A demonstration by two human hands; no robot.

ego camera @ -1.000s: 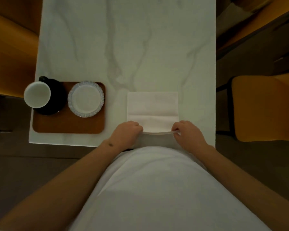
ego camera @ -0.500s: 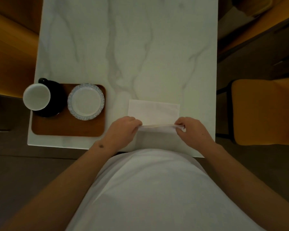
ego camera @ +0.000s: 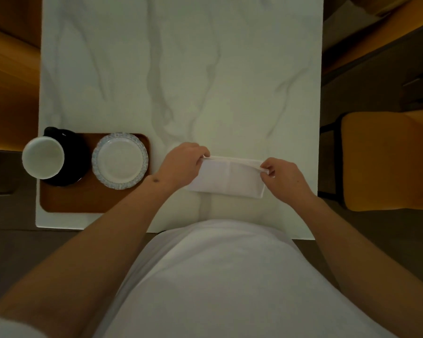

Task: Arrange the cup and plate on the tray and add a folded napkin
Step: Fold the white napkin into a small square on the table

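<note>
While both hands pinch, napkin (ego camera: pixel 227 178) spans between fingers (ego camera: pixel 264 170)

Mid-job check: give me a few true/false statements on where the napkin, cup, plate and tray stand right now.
1. Both hands hold the napkin. True: the left hand and right hand pinch its far corners.
2. The napkin lies on the tray. False: it is on the table, right of the tray.
3. The plate is on the tray. True.
4. The cup stands on the plate. False: it stands to the left of the plate, on a black saucer.
5. The plate holds food. False: it looks empty.
</note>
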